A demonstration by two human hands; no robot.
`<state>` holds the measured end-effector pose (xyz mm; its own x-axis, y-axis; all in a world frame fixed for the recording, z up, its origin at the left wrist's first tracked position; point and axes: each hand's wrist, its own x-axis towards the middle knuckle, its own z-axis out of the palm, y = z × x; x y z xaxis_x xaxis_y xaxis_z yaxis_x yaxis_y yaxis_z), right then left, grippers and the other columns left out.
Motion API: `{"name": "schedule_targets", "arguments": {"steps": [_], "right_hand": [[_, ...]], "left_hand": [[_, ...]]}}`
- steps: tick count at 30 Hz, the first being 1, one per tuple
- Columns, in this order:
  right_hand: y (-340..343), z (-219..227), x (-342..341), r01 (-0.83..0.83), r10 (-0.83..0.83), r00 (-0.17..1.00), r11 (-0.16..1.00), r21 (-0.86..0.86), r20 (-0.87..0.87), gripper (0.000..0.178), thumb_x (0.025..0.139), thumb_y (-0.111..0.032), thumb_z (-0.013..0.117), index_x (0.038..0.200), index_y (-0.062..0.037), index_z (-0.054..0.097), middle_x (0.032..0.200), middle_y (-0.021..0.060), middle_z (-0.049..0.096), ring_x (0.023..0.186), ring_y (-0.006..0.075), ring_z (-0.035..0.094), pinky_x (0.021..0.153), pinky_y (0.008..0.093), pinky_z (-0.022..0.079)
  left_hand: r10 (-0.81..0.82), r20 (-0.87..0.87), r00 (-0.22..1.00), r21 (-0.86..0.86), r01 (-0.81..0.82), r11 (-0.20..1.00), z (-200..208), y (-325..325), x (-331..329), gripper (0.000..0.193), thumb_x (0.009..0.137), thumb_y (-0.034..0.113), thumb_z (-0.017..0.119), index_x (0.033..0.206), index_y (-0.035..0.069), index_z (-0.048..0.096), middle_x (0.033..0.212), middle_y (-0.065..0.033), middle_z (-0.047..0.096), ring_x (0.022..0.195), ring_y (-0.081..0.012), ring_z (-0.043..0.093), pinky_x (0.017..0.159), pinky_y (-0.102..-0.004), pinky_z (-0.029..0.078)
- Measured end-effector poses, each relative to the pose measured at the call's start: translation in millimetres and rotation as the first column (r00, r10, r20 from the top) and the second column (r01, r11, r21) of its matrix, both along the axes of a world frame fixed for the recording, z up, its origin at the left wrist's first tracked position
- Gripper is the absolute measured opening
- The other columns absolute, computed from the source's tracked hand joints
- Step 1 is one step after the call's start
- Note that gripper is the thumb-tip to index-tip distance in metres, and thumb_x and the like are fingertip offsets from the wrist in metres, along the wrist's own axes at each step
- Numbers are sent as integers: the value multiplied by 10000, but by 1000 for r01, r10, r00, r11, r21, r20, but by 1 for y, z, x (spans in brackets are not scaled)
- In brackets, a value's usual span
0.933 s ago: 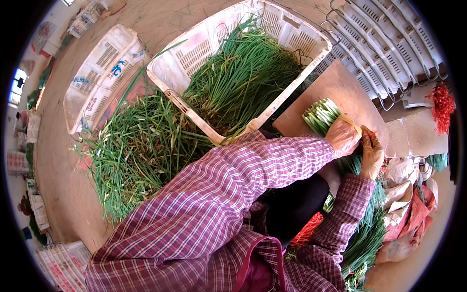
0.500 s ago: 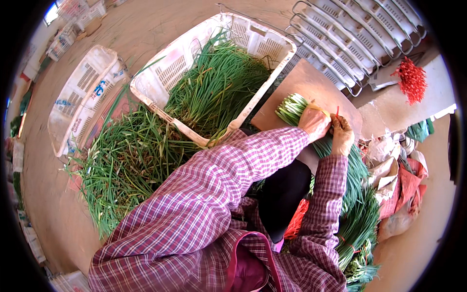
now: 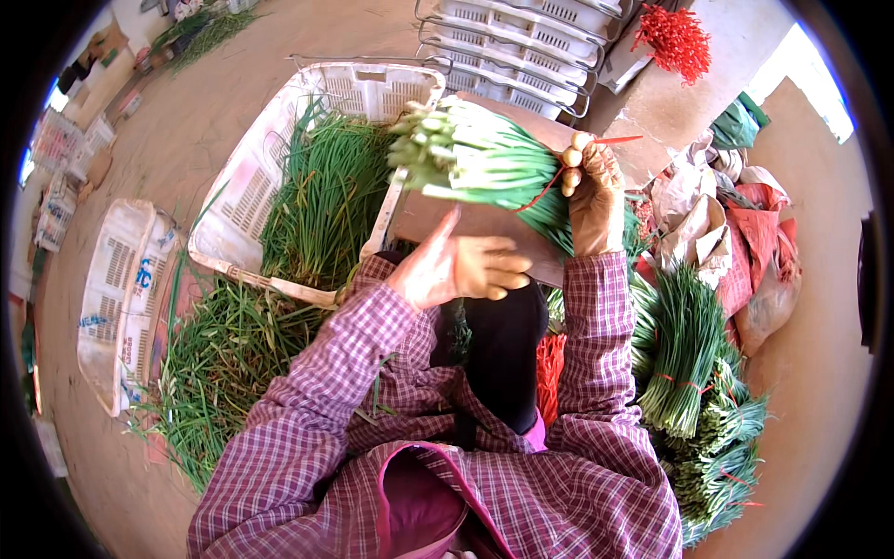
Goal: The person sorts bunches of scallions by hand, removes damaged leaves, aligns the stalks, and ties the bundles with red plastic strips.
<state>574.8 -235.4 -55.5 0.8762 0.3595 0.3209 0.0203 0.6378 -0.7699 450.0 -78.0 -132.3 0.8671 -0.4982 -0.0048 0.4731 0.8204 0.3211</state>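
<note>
A bunch of long green stalks like chives, its white ends (image 3: 447, 144) pointing left and blurred by motion, hangs over the brown board (image 3: 438, 219). My right hand (image 3: 596, 200) grips it near a thin red tie (image 3: 618, 140), whose loose end sticks out to the right past my fingers. Below the white ends, apart from the bunch, my left hand (image 3: 466, 267) is open, fingers stretched to the right and holding nothing. The bunch's green tops are partly hidden behind my right hand and forearm.
A white crate (image 3: 228, 177) holds loose green stalks (image 3: 321, 200); more lie heaped (image 3: 242, 359) in front of it. Tied bunches (image 3: 684, 363) are piled at right. Stacked crates (image 3: 517, 47), red ties (image 3: 672, 45) and crumpled sacks (image 3: 736, 224) stand or lie beyond.
Both hands were together on the bunch at its tie. My left hand has let go and moved left and nearer; my right hand has raised the bunch off the board. The view has shifted.
</note>
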Motion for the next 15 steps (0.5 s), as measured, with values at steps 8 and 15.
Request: {"name": "schedule_targets", "arguments": {"steps": [8,15], "right_hand": [[-18,25,-35,-109,146,988,894,-434,53,178,878,-196,604,907,-26,649,716,31,624,553,77,518,484,177,376],[-22,55,39,-94,108,985,990,-105,134,210,917,-192,544,997,-13,619,784,28,637,589,77,558,519,187,471]], "left_hand": [[502,249,829,327,-559,762,46,24,68,778,791,567,605,1331,49,392,1256,-144,519,1097,-212,540,915,-376,467],[316,810,494,331,-830,448,157,41,129,467,736,235,730,1126,39,564,1088,-77,612,1030,-183,578,939,-345,455]]}}
